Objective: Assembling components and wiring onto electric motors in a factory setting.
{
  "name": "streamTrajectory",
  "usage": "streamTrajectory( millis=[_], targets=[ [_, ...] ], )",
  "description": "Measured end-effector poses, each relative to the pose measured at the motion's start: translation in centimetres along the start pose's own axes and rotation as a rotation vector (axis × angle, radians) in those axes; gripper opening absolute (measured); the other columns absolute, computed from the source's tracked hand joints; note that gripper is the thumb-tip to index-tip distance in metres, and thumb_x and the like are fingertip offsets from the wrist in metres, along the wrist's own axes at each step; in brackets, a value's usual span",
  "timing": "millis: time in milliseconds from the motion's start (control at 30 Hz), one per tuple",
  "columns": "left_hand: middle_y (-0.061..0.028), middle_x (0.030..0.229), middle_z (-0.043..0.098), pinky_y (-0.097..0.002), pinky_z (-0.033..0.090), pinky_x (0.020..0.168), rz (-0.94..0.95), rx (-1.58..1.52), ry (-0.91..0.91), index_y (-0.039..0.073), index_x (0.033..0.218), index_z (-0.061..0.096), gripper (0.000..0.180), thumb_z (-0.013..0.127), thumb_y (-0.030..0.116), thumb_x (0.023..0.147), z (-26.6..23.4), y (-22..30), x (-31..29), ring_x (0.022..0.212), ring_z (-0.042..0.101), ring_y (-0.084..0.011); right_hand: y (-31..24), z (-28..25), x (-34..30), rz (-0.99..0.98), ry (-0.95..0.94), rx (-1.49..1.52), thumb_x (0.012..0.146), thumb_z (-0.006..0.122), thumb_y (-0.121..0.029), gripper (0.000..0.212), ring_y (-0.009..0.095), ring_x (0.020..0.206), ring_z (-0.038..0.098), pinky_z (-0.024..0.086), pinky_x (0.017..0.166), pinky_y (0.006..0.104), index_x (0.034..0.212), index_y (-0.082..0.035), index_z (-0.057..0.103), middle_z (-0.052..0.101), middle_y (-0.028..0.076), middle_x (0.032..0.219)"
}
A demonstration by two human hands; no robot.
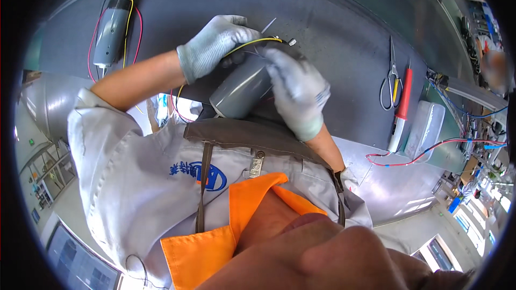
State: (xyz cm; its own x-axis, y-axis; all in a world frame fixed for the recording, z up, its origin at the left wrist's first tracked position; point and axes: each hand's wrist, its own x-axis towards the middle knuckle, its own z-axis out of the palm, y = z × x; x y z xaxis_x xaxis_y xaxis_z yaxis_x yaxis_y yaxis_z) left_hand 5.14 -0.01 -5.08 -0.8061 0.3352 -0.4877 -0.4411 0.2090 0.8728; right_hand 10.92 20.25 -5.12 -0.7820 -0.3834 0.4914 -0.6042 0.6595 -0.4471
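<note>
A grey cylindrical motor (242,90) lies tilted at the table's front edge, between my two hands and against my apron. My left hand (217,45), in a whitish knit glove, is curled closed at the motor's far end. A yellow wire (252,43) passes under its fingers and arches right to a small pale connector (292,42). Beyond the fingertips a thin white strip (270,24) sticks up. My right hand (298,91), gloved too, is over the motor's right side. Its fingers are smeared by motion, and whatever they touch is hidden.
Another grey motor (112,35) with red and yellow wires stands at the far left of the dark table (344,48). Scissors (392,80), a red-handled tool (404,94) with a red cord and a clear plastic box (424,129) lie at the right.
</note>
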Motion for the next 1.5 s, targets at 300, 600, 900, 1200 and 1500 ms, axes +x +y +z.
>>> streamTrajectory(
  millis=[300, 600, 900, 1200, 1500],
  targets=[
    [0.0011, 0.076, 0.064, -0.0206, 0.045, 0.055, 0.094, -0.011, 0.041, 0.0, 0.1, 0.072, 0.016, 0.07, 0.014, 0.092, 3.4, 0.8, -0.1, 0.062, 0.053, -0.0023, 1.5, -2.0, 0.7, 0.912, 0.194, 1.153, 0.091, 0.061, 0.006, 0.036, 0.011, 0.075, 0.068, 0.055, 0.066, 0.0239, 0.127, 0.004, 0.061, 0.073, 0.011, 0.093],
    [-0.0027, 0.087, 0.072, -0.0248, 0.053, 0.074, 0.327, 0.194, 0.029, -0.002, 0.104, 0.072, 0.018, 0.067, 0.011, 0.093, 4.3, 0.1, 0.3, 0.081, 0.062, -0.0053, 3.6, -3.9, 1.2, 0.935, -0.043, 1.174, 0.089, 0.066, -0.006, 0.046, 0.008, 0.062, 0.061, 0.046, 0.051, 0.0221, 0.133, 0.005, 0.058, 0.071, 0.009, 0.084],
    [-0.0064, 0.092, 0.074, -0.0251, 0.055, 0.077, 0.441, 0.137, 0.039, -0.002, 0.104, 0.073, 0.016, 0.068, 0.005, 0.09, 6.2, -0.1, 1.6, 0.084, 0.065, -0.0076, 5.1, -4.6, 1.6, 0.951, -0.259, 1.163, 0.089, 0.069, -0.011, 0.04, 0.006, 0.054, 0.058, 0.043, 0.046, 0.0199, 0.125, 0.005, 0.065, 0.068, 0.004, 0.075],
    [-0.0079, 0.092, 0.075, -0.0238, 0.055, 0.075, 0.426, 0.227, 0.329, -0.001, 0.102, 0.073, 0.015, 0.069, 0.007, 0.09, 3.1, 0.3, -0.6, 0.082, 0.066, -0.0057, 4.9, -0.5, 4.2, 0.798, -0.356, 1.208, 0.09, 0.07, -0.011, 0.031, 0.005, 0.07, 0.062, 0.049, 0.058, 0.0202, 0.118, 0.001, 0.071, 0.071, 0.002, 0.086],
    [-0.0128, 0.089, 0.07, -0.033, 0.055, 0.073, 0.534, 0.452, 0.416, 0.003, 0.114, 0.068, 0.03, 0.07, 0.006, 0.085, 4.4, -0.2, -1.9, 0.077, 0.069, -0.0241, 4.9, -0.8, 3.1, 0.244, -0.001, 0.363, 0.086, 0.071, -0.011, 0.013, 0.028, 0.072, 0.067, 0.054, 0.066, 0.0353, 0.095, -0.002, 0.074, 0.071, 0.013, 0.084]
  ],
)
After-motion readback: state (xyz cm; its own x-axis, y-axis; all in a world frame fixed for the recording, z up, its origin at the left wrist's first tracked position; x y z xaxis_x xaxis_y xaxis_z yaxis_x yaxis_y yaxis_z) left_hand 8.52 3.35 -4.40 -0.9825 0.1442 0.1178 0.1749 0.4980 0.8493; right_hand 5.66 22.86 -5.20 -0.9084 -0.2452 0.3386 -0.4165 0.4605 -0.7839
